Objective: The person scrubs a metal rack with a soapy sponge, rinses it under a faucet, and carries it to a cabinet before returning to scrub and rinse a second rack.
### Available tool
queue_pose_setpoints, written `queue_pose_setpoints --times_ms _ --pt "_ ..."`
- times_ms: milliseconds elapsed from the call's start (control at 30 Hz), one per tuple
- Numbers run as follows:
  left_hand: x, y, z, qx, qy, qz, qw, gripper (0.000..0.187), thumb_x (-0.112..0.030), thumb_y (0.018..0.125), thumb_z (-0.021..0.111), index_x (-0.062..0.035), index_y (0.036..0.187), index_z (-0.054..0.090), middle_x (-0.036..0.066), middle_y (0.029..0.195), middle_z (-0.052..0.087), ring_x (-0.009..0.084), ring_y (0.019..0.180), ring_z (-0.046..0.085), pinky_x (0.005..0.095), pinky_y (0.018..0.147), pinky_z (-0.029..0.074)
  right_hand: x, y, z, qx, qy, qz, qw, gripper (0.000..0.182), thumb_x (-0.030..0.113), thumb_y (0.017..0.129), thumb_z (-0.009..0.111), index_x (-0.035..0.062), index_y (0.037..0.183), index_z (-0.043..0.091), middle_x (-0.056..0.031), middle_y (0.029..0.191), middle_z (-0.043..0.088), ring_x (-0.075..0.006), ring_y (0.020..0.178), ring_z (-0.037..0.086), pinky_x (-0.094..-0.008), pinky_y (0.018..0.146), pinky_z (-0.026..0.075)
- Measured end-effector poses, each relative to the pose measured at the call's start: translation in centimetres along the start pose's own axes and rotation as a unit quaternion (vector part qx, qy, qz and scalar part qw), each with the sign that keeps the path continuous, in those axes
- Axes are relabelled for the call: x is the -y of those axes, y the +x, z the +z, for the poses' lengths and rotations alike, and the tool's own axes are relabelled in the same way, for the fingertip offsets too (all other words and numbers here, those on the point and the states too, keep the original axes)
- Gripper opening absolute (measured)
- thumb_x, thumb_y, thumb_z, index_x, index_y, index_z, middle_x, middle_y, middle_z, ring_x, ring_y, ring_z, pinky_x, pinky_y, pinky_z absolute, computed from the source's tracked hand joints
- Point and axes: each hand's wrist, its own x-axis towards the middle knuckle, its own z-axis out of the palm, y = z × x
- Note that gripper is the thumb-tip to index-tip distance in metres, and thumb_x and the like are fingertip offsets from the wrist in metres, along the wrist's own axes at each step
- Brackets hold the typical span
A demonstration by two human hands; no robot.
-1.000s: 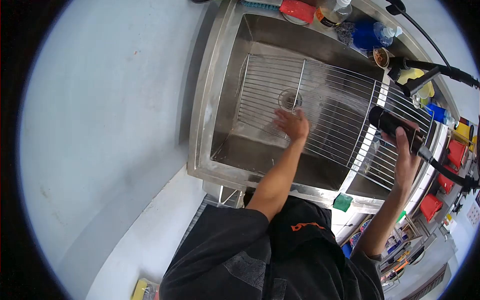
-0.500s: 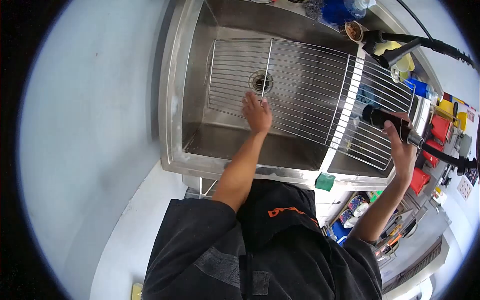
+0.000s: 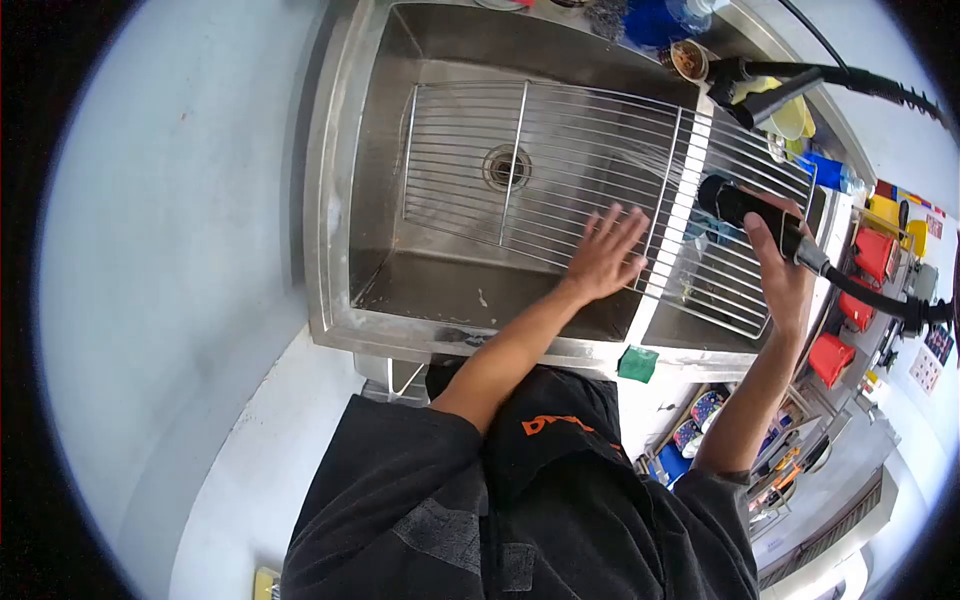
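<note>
A wire rack [image 3: 575,160] lies across the metal sink [image 3: 335,200], reaching over the divider on the right. My left hand [image 3: 606,255] is spread open over the rack's lower middle part, left of the divider; whether it touches the wires I cannot tell. My right hand [image 3: 785,245] is wrapped round a black spray nozzle [image 3: 745,210], held above the rack's right part. Thin streaks of water run from the nozzle head leftward across the rack. The round drain [image 3: 506,168] shows through the wires.
A green scouring pad [image 3: 637,364] lies on the front rim. Along the back edge stand a blue bottle [image 3: 665,20] and a cup with brown contents [image 3: 689,60]. A black faucet arm [image 3: 770,100] reaches in from the right. Red containers [image 3: 830,358] are farther right.
My left hand has moved right, from near the drain to beside the divider. The nozzle in my right hand has shifted slightly up and left, and water streaks now show.
</note>
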Motion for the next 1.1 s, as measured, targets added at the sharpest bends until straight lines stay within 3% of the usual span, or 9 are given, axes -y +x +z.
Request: queue_pose_setpoints --times_ms 100,233,333,467,600,700,867,967,1100 --pt "3.0 -0.5 -1.8 -0.021 0.02 -0.071 0.997 0.065 -0.051 0.105 0.035 -0.0203 0.16 0.02 0.007 0.167 0.019 0.0357 0.153 0.014 0.0605 0.122 0.009 -0.1 -0.7 -1.9 0.077 -0.049 0.062 0.994 0.03 0.026 0.089 0.073 0.0046 0.109 0.068 -0.0035 0.076 0.065 -0.0097 0.066 0.054 -0.0267 0.06 0.045" --pt "4.7 -0.8 -1.8 -0.039 0.05 -0.084 0.994 0.064 -0.052 0.105 0.036 -0.0222 0.16 0.023 0.007 0.167 0.019 0.0367 0.153 0.016 0.0621 0.121 0.01 -1.6 -2.2 -4.5 0.203 -0.099 0.069 0.972 0.028 0.025 0.087 0.075 0.0044 0.105 0.069 -0.0037 0.073 0.064 -0.0088 0.067 0.056 -0.0259 0.057 0.044" --pt "4.8 -0.5 -1.7 -0.074 0.05 -0.181 0.979 0.066 -0.052 0.104 0.038 -0.0211 0.16 0.023 0.009 0.166 0.019 0.0423 0.152 0.014 0.0673 0.118 0.008 -1.7 -3.1 -3.7 0.105 -0.028 0.04 0.993 0.027 0.025 0.09 0.073 0.0055 0.108 0.069 -0.0029 0.077 0.065 -0.0084 0.069 0.056 -0.0245 0.058 0.043" --pt "5.7 0.2 -1.4 -0.118 0.074 -0.308 0.941 0.069 -0.053 0.103 0.037 -0.0177 0.16 0.022 0.011 0.166 0.019 0.0434 0.152 0.011 0.0671 0.118 0.007 -1.6 -2.0 -2.6 0.018 -0.064 0.034 0.997 0.025 0.023 0.093 0.071 0.0059 0.111 0.069 -0.0032 0.078 0.065 -0.0086 0.071 0.057 -0.0241 0.062 0.046" --pt "6.4 0.9 -2.1 -0.163 0.018 -0.44 0.883 0.071 -0.053 0.104 0.033 -0.0137 0.161 0.017 0.013 0.168 0.012 0.0443 0.152 0.007 0.0683 0.117 0.007 -0.9 -1.3 -1.5 0.048 -0.037 0.063 0.996 0.028 0.025 0.09 0.072 0.0055 0.11 0.069 -0.0043 0.076 0.065 -0.0099 0.066 0.058 -0.025 0.059 0.046" --pt "7.9 1.0 -2.0 -0.202 0.014 -0.492 0.847 0.071 -0.052 0.104 0.031 -0.0129 0.161 0.016 0.013 0.167 0.013 0.0443 0.152 0.01 0.0669 0.117 0.008 0.5 -1.4 -0.2 0.145 -0.008 0.038 0.989 0.031 0.028 0.088 0.072 0.0014 0.103 0.067 -0.004 0.074 0.064 -0.0108 0.064 0.058 -0.0258 0.059 0.046" --pt "10.6 0.5 -2.0 -0.227 0.047 -0.496 0.837 0.064 -0.046 0.104 0.033 -0.0126 0.159 0.026 0.012 0.164 0.027 0.0434 0.149 0.023 0.0685 0.114 0.019 1.6 -2.1 1.9 0.191 0.079 0.058 0.977 0.037 0.031 0.082 0.071 0.0 0.102 0.067 -0.0007 0.082 0.06 -0.0092 0.072 0.051 -0.0249 0.067 0.043" --pt "12.7 -0.4 -2.9 -0.215 0.033 -0.497 0.84 0.065 -0.047 0.104 0.033 -0.0117 0.158 0.026 0.012 0.164 0.027 0.0432 0.149 0.023 0.0689 0.113 0.019 1.8 -2.0 2.3 0.163 0.118 0.035 0.979 0.039 0.031 0.082 0.071 -0.0007 0.103 0.065 -0.0008 0.085 0.059 -0.0083 0.072 0.049 -0.025 0.064 0.041" --pt "15.7 -3.4 -4.5 -0.195 0.021 -0.551 0.811 0.068 -0.048 0.104 0.031 -0.0085 0.158 0.024 0.015 0.165 0.021 0.0413 0.152 0.016 0.0654 0.116 0.018 0.9 -1.8 0.3 0.202 0.032 0.064 0.977 0.039 0.029 0.082 0.072 -0.0018 0.104 0.064 -0.0023 0.087 0.06 -0.0089 0.078 0.053 -0.0241 0.067 0.044"
